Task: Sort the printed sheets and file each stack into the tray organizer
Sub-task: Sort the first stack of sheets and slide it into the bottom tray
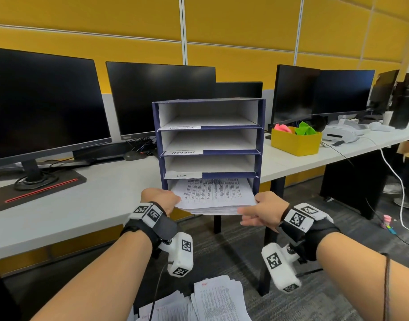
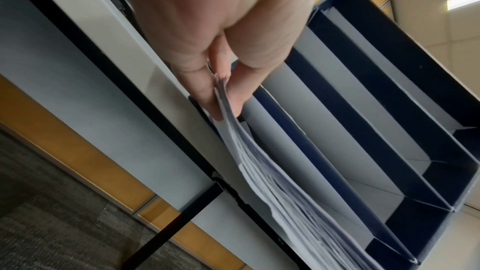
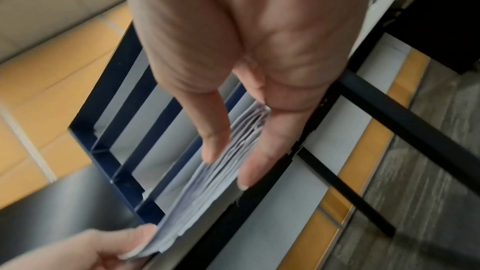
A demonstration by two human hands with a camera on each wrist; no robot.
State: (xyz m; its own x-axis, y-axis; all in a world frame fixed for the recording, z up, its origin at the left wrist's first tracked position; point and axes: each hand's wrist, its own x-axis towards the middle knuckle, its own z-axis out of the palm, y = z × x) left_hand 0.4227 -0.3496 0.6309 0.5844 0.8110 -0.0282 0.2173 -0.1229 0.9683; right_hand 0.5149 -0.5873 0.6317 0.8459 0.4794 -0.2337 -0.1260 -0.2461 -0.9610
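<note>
I have a thick stack of printed sheets (image 1: 213, 195) partly fed into the bottom slot of the tray organizer (image 1: 261, 135), with its near end jutting out past the organizer's front and over the counter (image 1: 94, 200) edge. My left hand (image 1: 160, 199) pinches the stack's near left corner, thumb on top and fingers beneath, so that grip is clamped on the paper. My right hand (image 1: 264, 212) lies along the near right corner with fingers nearly straight, thumb over and fingers under, more steadying than clamping, as the right wrist view shows. I judge both corners are held so the loose, fanned edges stay together and level while the stack slides in. The slot's side walls sit close to the paper's long edges, so I see little sideways room. The divider above, labelled H.R, leaves modest height over the stack. The three slots above the stack look unfilled. Well below the organizer, more printed sheets (image 1: 219, 300) lie spread low in the head view, apparently awaiting filing. Monitors (image 1: 159, 98) stand behind the organizer, and a yellow box (image 1: 296, 141) sits to its right.
</note>
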